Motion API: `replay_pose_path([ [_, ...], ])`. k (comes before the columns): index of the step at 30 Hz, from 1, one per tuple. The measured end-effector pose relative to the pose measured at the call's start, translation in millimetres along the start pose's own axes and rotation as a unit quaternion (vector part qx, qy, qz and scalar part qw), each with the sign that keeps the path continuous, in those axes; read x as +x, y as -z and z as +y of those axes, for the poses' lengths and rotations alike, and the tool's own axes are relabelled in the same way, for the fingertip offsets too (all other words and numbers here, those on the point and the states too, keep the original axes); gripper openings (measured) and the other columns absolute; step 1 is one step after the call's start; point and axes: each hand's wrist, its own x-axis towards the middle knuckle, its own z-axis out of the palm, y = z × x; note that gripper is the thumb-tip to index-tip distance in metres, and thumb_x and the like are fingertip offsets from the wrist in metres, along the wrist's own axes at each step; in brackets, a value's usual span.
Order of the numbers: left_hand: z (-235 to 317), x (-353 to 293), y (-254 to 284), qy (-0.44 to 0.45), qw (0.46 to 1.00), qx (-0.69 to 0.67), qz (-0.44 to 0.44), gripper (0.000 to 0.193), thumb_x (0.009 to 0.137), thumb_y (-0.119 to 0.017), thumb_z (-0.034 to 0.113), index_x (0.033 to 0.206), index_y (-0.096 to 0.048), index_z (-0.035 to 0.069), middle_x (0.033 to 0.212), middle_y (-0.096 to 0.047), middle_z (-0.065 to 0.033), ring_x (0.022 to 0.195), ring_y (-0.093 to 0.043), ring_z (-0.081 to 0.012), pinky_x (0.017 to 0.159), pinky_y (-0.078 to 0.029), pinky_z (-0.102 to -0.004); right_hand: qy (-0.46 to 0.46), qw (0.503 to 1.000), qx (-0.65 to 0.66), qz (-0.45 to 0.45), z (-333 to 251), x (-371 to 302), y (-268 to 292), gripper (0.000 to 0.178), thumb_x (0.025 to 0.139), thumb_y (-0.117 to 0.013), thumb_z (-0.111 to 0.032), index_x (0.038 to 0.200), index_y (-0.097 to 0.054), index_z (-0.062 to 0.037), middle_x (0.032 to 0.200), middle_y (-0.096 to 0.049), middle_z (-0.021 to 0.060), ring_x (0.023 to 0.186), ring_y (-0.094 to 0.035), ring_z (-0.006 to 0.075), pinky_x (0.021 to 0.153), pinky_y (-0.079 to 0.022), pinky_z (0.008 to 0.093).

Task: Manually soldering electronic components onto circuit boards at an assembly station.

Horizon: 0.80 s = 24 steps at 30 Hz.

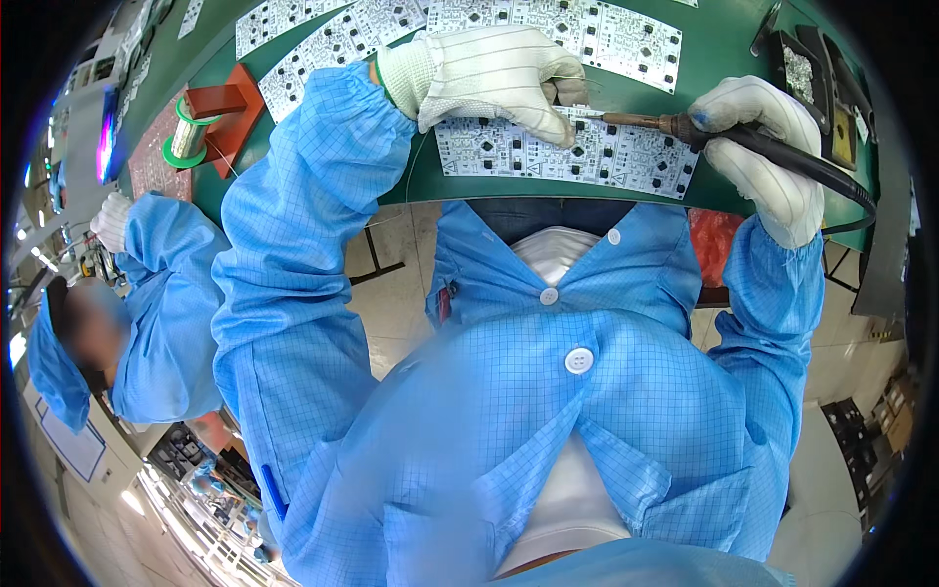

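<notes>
My left hand (499, 78), in a white glove, rests curled on a white circuit board panel (626, 157) with black parts and pinches a thin solder wire. My right hand (763, 147), also gloved, grips a soldering iron (665, 122) by its black handle. The iron's tip points left and meets the wire just beside my left fingertips, over the board. More white circuit board panels (626, 39) lie further back on the green bench mat (724, 49).
A solder wire spool (191, 137) on a red-brown stand (235, 108) sits at the left of the bench. An iron holder with sponge (812, 78) stands at the right. A co-worker in a blue coat (156, 313) sits to my left.
</notes>
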Motion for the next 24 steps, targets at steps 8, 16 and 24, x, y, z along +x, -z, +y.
replay_pose_path([
  [8, 12, 2, 4, 0.024, 0.999, 0.027, 0.000, 0.042, 0.077, -0.075, 0.040, 0.094, -0.066, 0.003, 0.075, -0.064, -0.0101, 0.069, -0.061, -0.0228, 0.063, -0.050, -0.0359, 0.112, 0.990, -0.075, 0.040, 2, -10, 4, 0.028, 0.066, -0.062, -0.008, 0.093, -0.064, 0.0005, 0.091, -0.065, 0.0136, 0.076, -0.063, 0.0201, 0.070, -0.050, 0.0307],
  [16, 49, -18, 12, 0.055, 0.997, -0.010, 0.054, 0.036, 0.075, -0.073, 0.028, 0.102, -0.068, 0.005, 0.085, -0.068, -0.0171, 0.077, -0.066, -0.0320, 0.070, -0.053, -0.0378, -0.117, 0.908, -0.019, 0.403, 16, -65, 16, 0.021, 0.087, -0.062, -0.005, 0.106, -0.066, 0.0023, 0.094, -0.069, 0.0133, 0.076, -0.061, 0.0123, 0.067, -0.047, 0.0240],
  [24, 89, -32, -27, -0.071, 0.902, 0.224, 0.362, 0.019, 0.075, -0.075, 0.021, 0.093, -0.069, 0.021, 0.082, -0.061, -0.0018, 0.069, -0.062, -0.0209, 0.057, -0.050, -0.0322, -0.090, 0.867, -0.087, 0.482, 47, -86, 18, 0.025, 0.097, -0.058, -0.009, 0.120, -0.062, 0.0005, 0.097, -0.071, 0.0132, 0.076, -0.064, 0.0120, 0.068, -0.051, 0.0236],
])
